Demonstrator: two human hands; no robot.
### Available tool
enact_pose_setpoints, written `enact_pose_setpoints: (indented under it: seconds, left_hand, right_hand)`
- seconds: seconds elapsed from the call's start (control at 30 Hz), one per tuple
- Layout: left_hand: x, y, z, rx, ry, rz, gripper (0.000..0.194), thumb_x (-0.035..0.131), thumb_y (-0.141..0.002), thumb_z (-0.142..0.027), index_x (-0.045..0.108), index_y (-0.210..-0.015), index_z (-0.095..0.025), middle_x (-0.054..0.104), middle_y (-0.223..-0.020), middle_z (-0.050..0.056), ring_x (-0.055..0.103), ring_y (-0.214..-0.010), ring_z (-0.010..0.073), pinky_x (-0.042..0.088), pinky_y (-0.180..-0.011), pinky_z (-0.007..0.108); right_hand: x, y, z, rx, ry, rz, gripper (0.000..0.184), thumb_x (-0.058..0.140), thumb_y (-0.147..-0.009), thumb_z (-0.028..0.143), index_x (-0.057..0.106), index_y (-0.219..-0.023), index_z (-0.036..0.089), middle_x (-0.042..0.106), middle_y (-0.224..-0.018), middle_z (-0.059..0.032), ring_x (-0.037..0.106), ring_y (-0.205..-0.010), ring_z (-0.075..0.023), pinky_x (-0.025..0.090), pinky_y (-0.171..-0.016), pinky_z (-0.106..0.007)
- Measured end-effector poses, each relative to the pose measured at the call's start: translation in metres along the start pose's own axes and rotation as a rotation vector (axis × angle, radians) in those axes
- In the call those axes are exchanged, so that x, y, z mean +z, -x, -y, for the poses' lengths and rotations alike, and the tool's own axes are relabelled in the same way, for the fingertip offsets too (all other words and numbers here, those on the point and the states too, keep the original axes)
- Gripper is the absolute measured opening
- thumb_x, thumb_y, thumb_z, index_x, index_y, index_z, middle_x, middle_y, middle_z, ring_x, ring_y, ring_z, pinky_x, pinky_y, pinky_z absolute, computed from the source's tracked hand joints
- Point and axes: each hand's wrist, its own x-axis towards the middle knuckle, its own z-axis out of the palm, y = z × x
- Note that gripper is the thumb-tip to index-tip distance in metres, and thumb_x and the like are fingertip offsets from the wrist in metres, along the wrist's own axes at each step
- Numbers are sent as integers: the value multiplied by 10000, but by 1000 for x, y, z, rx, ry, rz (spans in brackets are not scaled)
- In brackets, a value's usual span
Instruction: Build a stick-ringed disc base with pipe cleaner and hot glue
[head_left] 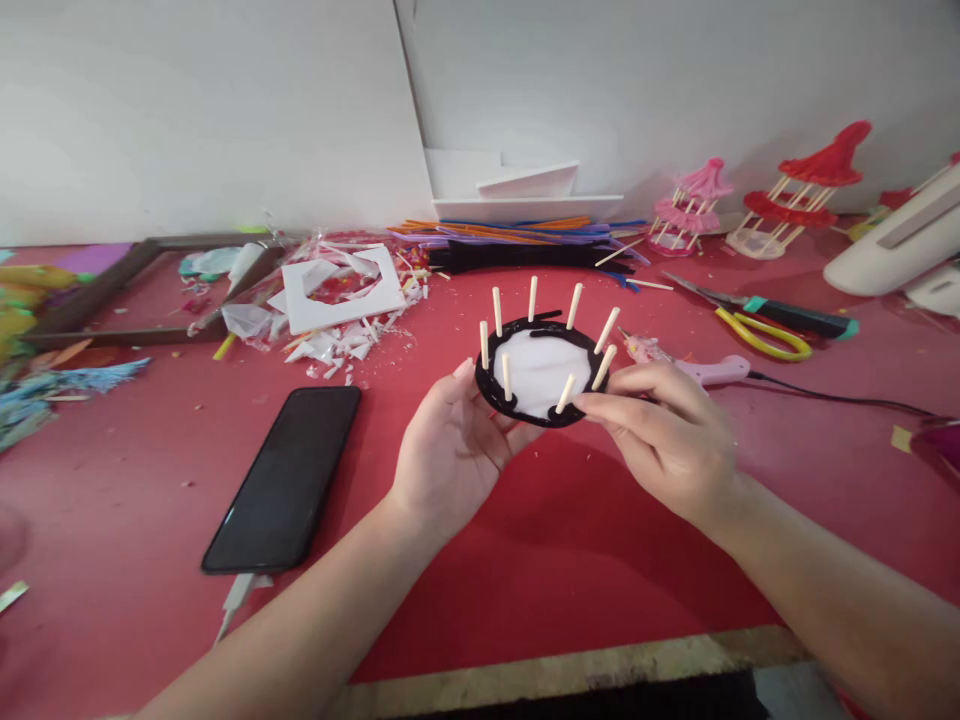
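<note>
A white foam disc (537,372) rimmed with black pipe cleaner is lifted above the red table. Several short wooden sticks stand up around its edge. My left hand (448,450) cups the disc from below on its left side, fingers curled under the rim. My right hand (664,435) pinches the disc's right edge near two of the sticks, thumb and fingers pressed together.
A black phone (285,476) with a cable lies at the left. Foam scraps and a cut white sheet (341,290) sit behind it. Coloured pipe cleaners (525,240), yellow-handled scissors (757,325), a glue gun (712,370) and small pink and red tiered models (802,190) lie beyond.
</note>
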Motion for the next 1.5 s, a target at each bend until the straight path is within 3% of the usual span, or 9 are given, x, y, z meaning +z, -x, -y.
enact_pose_setpoints:
  seconds: [0.1,0.27,0.37,0.5,0.7,0.97,1.13,1.27,1.5]
  left_hand:
    - [-1,1,-1,-2,-17,5,369,654,-789,-463,689,-1018,-176,743,-1044,91,687,-912,242,578,-703,327]
    - [-4,3,-1,-10,-93,43,439,728,-688,-521,706,-970,-186,721,-1165,100,606,-1164,360,577,-849,453]
    - [-5,2,-1,-24,-115,34,479,756,-641,-521,718,-981,-185,726,-1144,103,588,-1180,377,573,-868,483]
    - [-7,0,0,-18,-129,24,524,778,-626,-554,722,-1009,-202,747,-1020,83,613,-1120,354,589,-823,469]
    - [-9,-3,2,-15,-145,54,495,787,-642,-569,751,-972,-201,757,-1013,71,661,-1012,291,590,-813,412]
    - [-9,-3,3,-41,-136,52,493,761,-688,-565,735,-1026,-206,747,-1127,91,610,-1178,355,567,-886,475]
    - [-10,-4,3,-45,-105,93,355,710,-782,-498,753,-981,-207,768,-1085,61,688,-1018,256,580,-833,365]
    - [-11,-5,3,-57,-84,88,357,703,-796,-463,756,-1013,-184,778,-1055,62,703,-954,212,576,-834,311]
    - [-10,-5,1,-69,-91,98,427,663,-814,-488,726,-1084,-163,761,-1110,97,697,-996,247,571,-871,360]
  right_hand:
    - [-1,0,-1,-25,11,12,294,574,-867,-17,702,-1019,200,613,-921,-60,622,-843,-152,518,-715,-302]
    - [-2,-2,-1,-48,18,17,230,590,-894,46,709,-1017,199,626,-904,-59,636,-820,-148,536,-723,-298]
    - [-3,-4,-3,-58,31,29,217,577,-911,69,711,-1012,207,641,-876,-47,646,-789,-136,545,-708,-279]
    - [-4,-6,-5,-55,11,52,206,567,-916,67,714,-987,193,660,-837,-40,659,-752,-123,553,-689,-251]
    - [-6,-8,-4,-38,12,62,184,580,-909,74,729,-947,176,681,-809,-51,674,-723,-129,562,-675,-245]
    - [-6,-11,-3,5,-7,70,172,597,-903,96,733,-951,189,698,-788,-41,673,-697,-125,556,-675,-240]
    - [-6,-9,-4,-44,24,80,213,572,-908,74,727,-972,204,688,-833,-44,672,-751,-128,553,-683,-239]
    - [-5,-5,-4,-74,48,76,241,573,-891,31,714,-1002,191,664,-867,-59,663,-780,-140,549,-685,-256]
    - [-2,-3,-4,-33,-21,74,271,590,-873,15,692,-1069,173,641,-891,-68,643,-802,-156,537,-734,-303]
